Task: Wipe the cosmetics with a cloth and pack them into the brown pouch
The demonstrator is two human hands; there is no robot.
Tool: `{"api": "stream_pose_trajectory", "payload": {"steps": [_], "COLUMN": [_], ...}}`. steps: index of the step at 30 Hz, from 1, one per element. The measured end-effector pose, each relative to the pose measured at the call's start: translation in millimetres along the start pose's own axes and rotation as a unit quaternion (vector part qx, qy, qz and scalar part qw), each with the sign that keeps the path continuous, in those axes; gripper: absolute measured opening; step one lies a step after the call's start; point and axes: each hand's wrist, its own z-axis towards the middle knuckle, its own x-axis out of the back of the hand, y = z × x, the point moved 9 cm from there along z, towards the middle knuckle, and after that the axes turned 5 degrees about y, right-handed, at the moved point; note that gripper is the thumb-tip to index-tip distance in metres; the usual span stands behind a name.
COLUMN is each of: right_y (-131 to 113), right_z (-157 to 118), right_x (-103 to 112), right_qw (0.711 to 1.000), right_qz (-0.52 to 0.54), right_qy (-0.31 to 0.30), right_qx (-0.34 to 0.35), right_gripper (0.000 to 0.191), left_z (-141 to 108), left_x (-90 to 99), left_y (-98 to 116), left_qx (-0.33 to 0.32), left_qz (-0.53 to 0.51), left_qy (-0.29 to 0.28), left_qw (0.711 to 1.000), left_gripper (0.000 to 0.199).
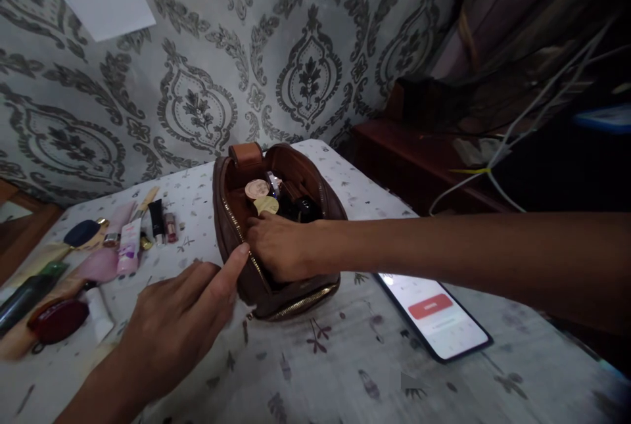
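Some tipping may be threatening: the right hand [283,250] is reaching inside the brown zippered pouch [286,296] mid-frame, its grip hidden. The left hand [175,315], seemingly empty, is barely bracing.

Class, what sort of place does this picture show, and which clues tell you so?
Probably a room in a home, perhaps a bedroom: tubes of what look like cosmetics lie beside an open brown bag, on a printed cloth, before an ornately patterned wall.
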Motion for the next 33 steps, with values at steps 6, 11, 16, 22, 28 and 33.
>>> {"api": "stream_pose_trajectory", "payload": {"steps": [6,11,16,22,28,33], "right_y": [3,11,6,2,-1,-1], "right_z": [-4,0,3,-1,-3,4], "right_x": [6,6,7,1,-5,-5], "right_qw": [0.998,0.996,0.997,0.999,0.997,0.997], "right_qz": [0.052,0.085,0.071,0.034,-0.009,0.003], "right_qy": [-0.025,0.006,-0.016,-0.025,0.008,0.046], "right_qx": [0.006,-0.027,-0.02,0.019,0.07,0.066], "right_gripper": [0.021,0.024,0.024,0.018,0.018,0.017], "left_z": [-1,-3,-5,-7,-6,-3], "left_x": [0.1,-1.9,-4.8,-9.3,-9.3,-7.7], "left_y": [1,0,-1,-3,-3,-2], "left_qx": [0.002,0.008,0.009,0.015,0.024,0.017], "left_qz": [0.0,-0.016,-0.033,-0.048,-0.055,-0.044], "left_qy": [0.001,-0.001,-0.007,-0.01,-0.007,-0.004], "left_qw": [1.0,1.0,0.999,0.999,0.998,0.999], "left_gripper": [0.036,0.04,0.047,0.052,0.053,0.05]}}
